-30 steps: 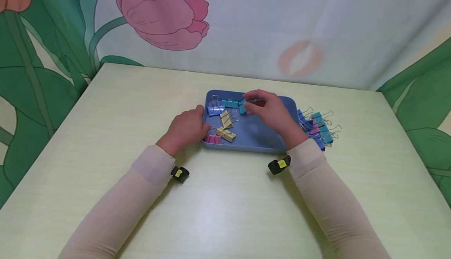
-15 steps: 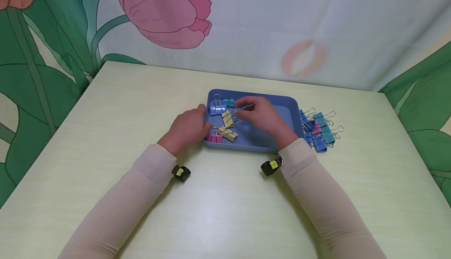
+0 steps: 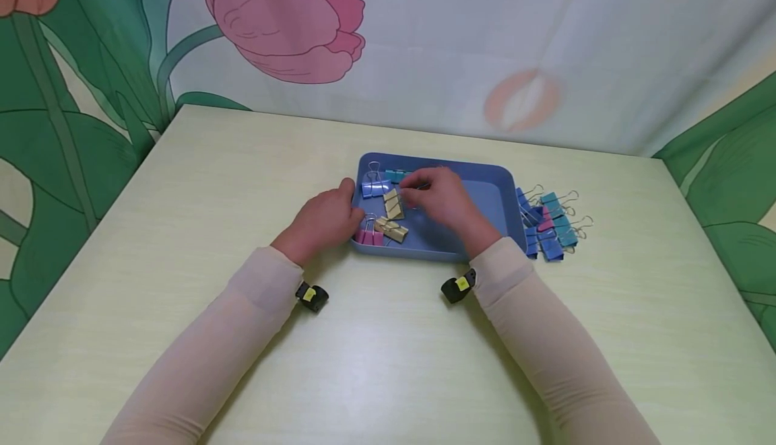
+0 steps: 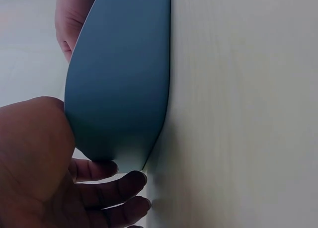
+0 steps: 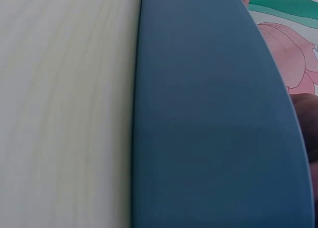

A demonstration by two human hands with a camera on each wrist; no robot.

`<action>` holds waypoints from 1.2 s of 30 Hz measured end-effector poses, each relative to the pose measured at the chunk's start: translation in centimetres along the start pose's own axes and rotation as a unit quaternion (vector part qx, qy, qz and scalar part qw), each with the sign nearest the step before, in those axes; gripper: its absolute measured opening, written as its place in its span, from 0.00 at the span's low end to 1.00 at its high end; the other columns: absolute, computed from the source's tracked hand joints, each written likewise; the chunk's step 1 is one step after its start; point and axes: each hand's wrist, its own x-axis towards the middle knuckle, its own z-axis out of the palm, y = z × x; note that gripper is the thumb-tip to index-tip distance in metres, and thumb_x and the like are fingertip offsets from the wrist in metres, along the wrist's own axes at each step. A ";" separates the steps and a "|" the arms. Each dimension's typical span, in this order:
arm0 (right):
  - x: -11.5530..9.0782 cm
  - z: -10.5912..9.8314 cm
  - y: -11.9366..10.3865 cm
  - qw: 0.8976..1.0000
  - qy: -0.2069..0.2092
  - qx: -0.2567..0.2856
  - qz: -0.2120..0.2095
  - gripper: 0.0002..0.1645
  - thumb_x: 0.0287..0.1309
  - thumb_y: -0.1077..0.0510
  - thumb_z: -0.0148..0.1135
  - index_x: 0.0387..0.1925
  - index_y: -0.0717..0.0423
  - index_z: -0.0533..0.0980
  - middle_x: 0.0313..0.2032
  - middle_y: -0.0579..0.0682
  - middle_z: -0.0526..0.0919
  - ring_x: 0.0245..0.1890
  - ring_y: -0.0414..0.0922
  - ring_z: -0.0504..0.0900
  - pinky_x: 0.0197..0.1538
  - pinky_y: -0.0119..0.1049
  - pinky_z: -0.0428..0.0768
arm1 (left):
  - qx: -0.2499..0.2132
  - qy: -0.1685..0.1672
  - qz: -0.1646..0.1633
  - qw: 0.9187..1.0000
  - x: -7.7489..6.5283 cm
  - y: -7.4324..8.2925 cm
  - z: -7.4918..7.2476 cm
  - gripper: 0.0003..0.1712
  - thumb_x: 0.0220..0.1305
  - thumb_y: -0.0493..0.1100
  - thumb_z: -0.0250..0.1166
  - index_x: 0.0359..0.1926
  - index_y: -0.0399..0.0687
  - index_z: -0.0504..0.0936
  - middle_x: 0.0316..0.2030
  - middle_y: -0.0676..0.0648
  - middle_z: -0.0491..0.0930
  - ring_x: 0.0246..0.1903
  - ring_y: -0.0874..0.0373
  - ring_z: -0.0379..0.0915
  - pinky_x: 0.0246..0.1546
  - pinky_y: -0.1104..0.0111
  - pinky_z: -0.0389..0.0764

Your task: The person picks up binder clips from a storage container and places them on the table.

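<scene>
A blue tray (image 3: 433,251) with several binder clips in it lies on the table. My left hand (image 3: 320,224) grips its left end; in the left wrist view the fingers (image 4: 117,190) curl against the end wall. Inside the tray, my right hand (image 3: 442,197) pinches the wire handle of a yellow binder clip (image 3: 393,205) between thumb and fingertips. Close by are another yellow clip (image 3: 391,229), a pink clip (image 3: 370,237), a light blue clip (image 3: 376,188) and a teal clip (image 3: 395,176). In the right wrist view the tray's wall hides most of the right hand.
Against the tray's right side lies a pile of binder clips, with blue clips (image 3: 552,248), teal clips (image 3: 565,231) and a pink one (image 3: 545,219). The pale table (image 3: 388,357) extends on all sides, with a flower-patterned curtain (image 3: 436,41) behind it.
My right hand has moved left from the teal clips to the yellow clip, and its fingertips have closed on the handle. The left hand stays at the tray's end.
</scene>
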 end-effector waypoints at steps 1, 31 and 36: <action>0.0 0.0 0.0 1.000 0.003 0.001 0.002 0.13 0.64 0.53 0.60 0.47 0.52 0.82 0.42 0.51 0.85 0.40 0.46 0.84 0.42 0.38 0.77 | -0.001 0.000 0.000 1.000 0.0 0.0 0.0 0.20 0.69 0.46 0.47 0.55 0.37 0.63 0.31 0.42 0.72 0.31 0.50 0.71 0.32 0.64 0.69; -2.3 -1.6 0.7 0.996 0.052 0.067 -0.012 0.13 0.61 0.56 0.63 0.45 0.56 0.83 0.41 0.52 0.86 0.38 0.43 0.86 0.50 0.42 0.80 | 0.003 -0.004 0.009 1.000 0.2 -0.2 0.3 0.21 0.71 0.46 0.42 0.54 0.33 0.63 0.29 0.43 0.71 0.30 0.50 0.71 0.34 0.63 0.71; -3.1 -2.3 1.0 0.993 0.061 0.095 -0.017 0.13 0.61 0.58 0.63 0.45 0.58 0.83 0.43 0.54 0.86 0.39 0.46 0.87 0.52 0.42 0.80 | -0.004 -0.007 0.005 1.000 0.2 -0.2 0.4 0.21 0.71 0.46 0.42 0.55 0.33 0.62 0.29 0.43 0.70 0.30 0.51 0.71 0.33 0.64 0.71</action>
